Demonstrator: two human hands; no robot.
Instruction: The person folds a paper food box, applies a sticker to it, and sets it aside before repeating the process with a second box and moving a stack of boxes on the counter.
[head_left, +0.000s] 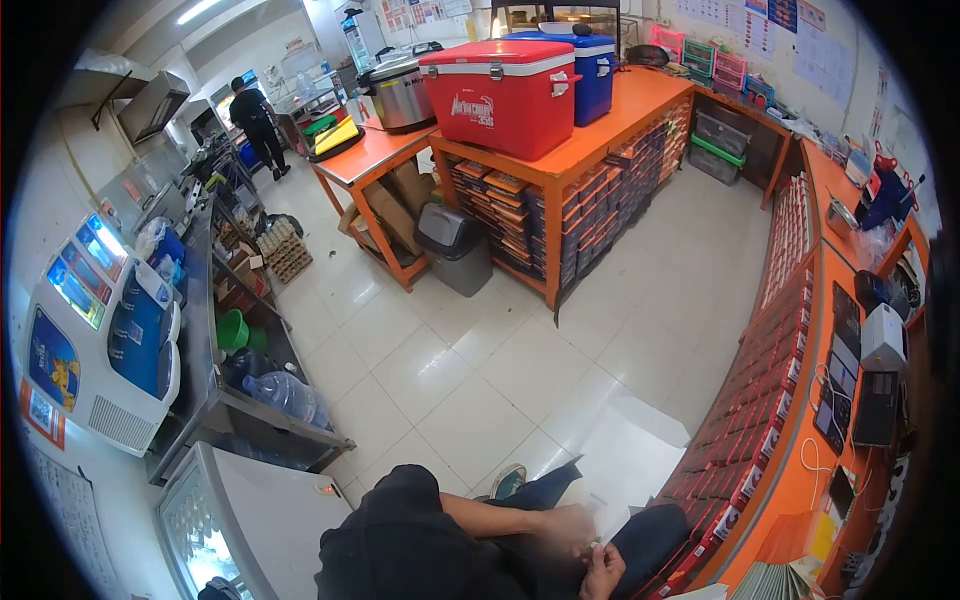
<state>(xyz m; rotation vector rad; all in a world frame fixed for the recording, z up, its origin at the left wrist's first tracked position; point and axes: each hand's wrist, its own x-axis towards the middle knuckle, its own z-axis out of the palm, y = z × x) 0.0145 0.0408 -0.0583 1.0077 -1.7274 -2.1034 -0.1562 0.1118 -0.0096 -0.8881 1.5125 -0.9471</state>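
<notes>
My left hand [568, 526] reaches across from a black sleeve at the bottom middle. It is blurred, and its fingers cannot be made out. Just below and to the right, my right hand [604, 574] is closed, its fingertips pinched around something tiny and pale that I cannot name. Both hands are close together over my lap, between my dark trouser legs [652, 540]. Beyond them a large white sheet [625, 440] lies on the tiled floor. One shoe [509, 481] shows beside my left forearm.
Stacks of red boxes [745, 430] line an orange counter on the right. A red cooler [500, 100] and blue cooler [592, 75] stand on an orange table. A grey bin [455, 250] is beside it. A white freezer [265, 520] is at left; another person [255, 125] is far back.
</notes>
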